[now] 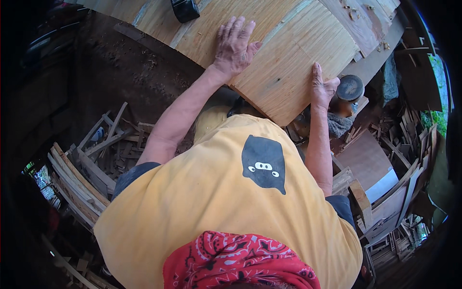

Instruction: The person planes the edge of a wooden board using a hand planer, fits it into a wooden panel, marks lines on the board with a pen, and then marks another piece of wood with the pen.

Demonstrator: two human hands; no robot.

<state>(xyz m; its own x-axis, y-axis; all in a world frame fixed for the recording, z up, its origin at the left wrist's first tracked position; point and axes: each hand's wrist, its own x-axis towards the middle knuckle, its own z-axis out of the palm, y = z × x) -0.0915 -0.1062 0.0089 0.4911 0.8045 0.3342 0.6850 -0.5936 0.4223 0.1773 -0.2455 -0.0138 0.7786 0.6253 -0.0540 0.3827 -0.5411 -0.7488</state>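
My left hand [234,52] rests flat, fingers outstretched, on a wooden panel [286,79]; my right hand [323,91] clasps its edge.

At one o'clock, the wooden panel [291,72] looks smooth and nearly matt, its grain plain to see. The yellow shirt [202,178] is soft matt cloth, the red bandana [240,260] at six o'clock printed cloth. Rough, dry-looking wood scraps [96,172] lie at nine o'clock, a nubbly grey cloth [339,125] at three.

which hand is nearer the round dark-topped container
Right. The right hand is at the edge of the wooden board, just left of the round container; the left hand rests on the board, farther left.
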